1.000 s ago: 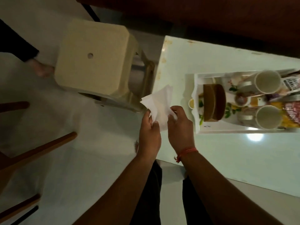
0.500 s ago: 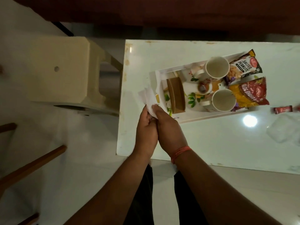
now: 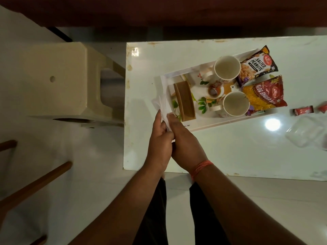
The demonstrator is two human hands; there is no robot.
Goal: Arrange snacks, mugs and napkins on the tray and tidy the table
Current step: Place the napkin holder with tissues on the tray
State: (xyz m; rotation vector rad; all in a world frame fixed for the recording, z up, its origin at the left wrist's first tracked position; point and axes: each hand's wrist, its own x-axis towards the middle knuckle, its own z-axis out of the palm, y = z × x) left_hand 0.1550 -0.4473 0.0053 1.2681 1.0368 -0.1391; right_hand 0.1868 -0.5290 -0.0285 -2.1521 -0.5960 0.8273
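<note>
A white napkin (image 3: pixel 163 107) is pinched between both hands above the near-left corner of the tray (image 3: pixel 208 125), its crumpled upper part sticking out beyond the fingertips and overlapping the tray's left rim. The left hand (image 3: pixel 160 138) and the right hand (image 3: pixel 184 140) are pressed side by side, fingers closed on the napkin's lower edge; an orange thread band (image 3: pixel 201 166) circles the right wrist.

The tray is white with a floral print and sits slightly askew on the white bench (image 3: pixel 221 152). Just right of the napkin, in the tray's left part, stands a brown napkin holder (image 3: pixel 184 100). Further right are two cream mugs with their openings facing up: the far mug (image 3: pixel 227 68) and the near mug (image 3: pixel 236 103), each with its handle pointing left. Between them lies a small brown round item (image 3: pixel 213 91), too small to identify. At the tray's right end rest two snack packets: a salted peanuts packet (image 3: pixel 256 66) on the far side and a red and yellow aloo bhujia packet (image 3: pixel 263 94) nearer, both reaching past the tray's edge.

On the bench well right of the tray lie a small red sachet (image 3: pixel 303 110) and a clear plastic container (image 3: pixel 306 131). A beige plastic stool (image 3: pixel 58 82) stands on the floor left of the bench.
</note>
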